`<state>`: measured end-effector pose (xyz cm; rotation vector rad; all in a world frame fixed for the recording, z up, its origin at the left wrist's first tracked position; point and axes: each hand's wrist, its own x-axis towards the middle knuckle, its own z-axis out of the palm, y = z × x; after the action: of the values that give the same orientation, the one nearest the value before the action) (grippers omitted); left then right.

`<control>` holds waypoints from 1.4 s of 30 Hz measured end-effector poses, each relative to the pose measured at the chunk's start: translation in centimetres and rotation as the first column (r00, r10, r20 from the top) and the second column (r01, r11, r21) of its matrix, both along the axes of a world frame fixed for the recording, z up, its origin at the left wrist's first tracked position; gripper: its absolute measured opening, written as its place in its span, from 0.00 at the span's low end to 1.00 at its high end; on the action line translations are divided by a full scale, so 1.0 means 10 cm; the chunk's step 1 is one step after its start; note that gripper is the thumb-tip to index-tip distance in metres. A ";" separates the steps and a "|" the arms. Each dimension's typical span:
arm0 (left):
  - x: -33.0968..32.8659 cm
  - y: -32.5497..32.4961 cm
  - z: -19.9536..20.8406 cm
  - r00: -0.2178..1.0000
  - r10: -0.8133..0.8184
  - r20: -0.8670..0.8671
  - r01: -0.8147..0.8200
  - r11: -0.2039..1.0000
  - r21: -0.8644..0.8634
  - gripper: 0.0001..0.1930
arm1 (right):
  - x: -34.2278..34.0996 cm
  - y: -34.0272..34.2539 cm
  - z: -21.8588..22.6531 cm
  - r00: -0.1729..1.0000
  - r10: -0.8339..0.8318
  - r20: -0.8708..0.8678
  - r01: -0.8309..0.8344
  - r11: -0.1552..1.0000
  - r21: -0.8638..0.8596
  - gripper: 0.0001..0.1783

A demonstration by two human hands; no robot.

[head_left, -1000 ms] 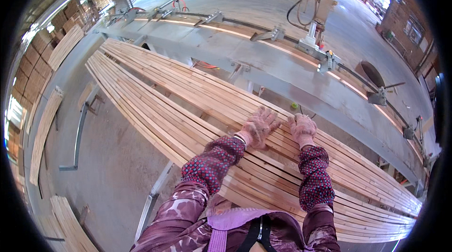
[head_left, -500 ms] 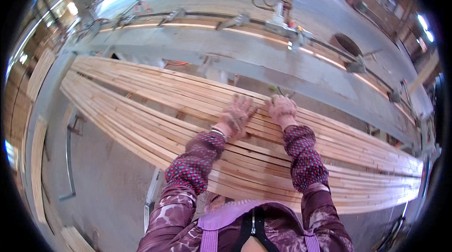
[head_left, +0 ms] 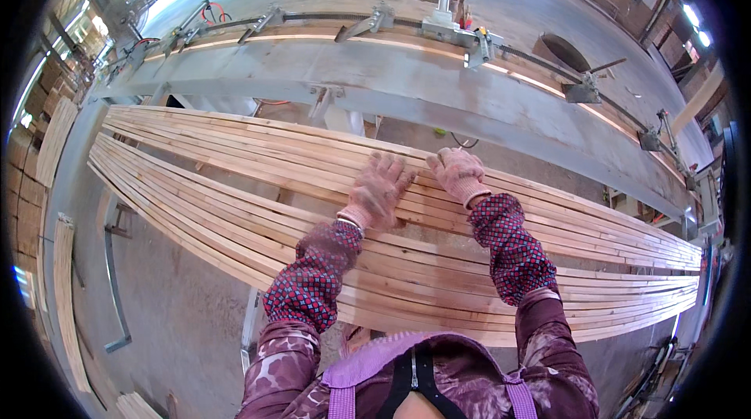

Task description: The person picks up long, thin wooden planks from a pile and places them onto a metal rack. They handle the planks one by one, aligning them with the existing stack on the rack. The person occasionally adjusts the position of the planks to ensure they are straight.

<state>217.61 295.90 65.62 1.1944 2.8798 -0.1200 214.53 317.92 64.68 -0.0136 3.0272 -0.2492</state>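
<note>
Concrete floor [head_left: 184,286] underlies a grey steel frame [head_left: 375,79], upper centre. Mid-picture, wooden strips [head_left: 258,149] lie laid in two groups, the gap between unclosed. The left hand [head_left: 379,189] rests fingers spread; the right hand [head_left: 458,173] bends its fingers, grip unclear.

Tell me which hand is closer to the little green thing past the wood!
Right. The right hand is on the wood strips, short of the green thing; the left hand is on the strips, farther off to the left.

the blurred left hand [head_left: 379,189] partly hides the wooden strips [head_left: 258,145], and the lower edge crops the apron [head_left: 371,361]
</note>
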 end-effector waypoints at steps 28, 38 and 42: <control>0.09 0.02 0.13 1.000 0.001 -0.025 0.002 0.994 0.113 0.55 | -0.71 0.09 -0.27 0.986 0.071 0.154 -0.085 0.992 0.088 0.37; 0.11 0.07 0.13 0.999 0.015 -0.032 -0.012 0.998 0.068 0.54 | -0.14 -0.02 -0.15 0.970 0.098 -0.225 -0.089 0.995 0.049 0.22; 0.10 0.11 0.12 1.000 0.014 -0.014 -0.013 0.997 0.081 0.54 | -0.17 -0.02 -0.12 0.972 0.075 -0.222 -0.064 0.996 0.054 0.22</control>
<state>218.63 297.03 66.85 1.1905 2.9316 -0.0123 212.86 317.69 63.47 -0.1545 3.2476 -0.1828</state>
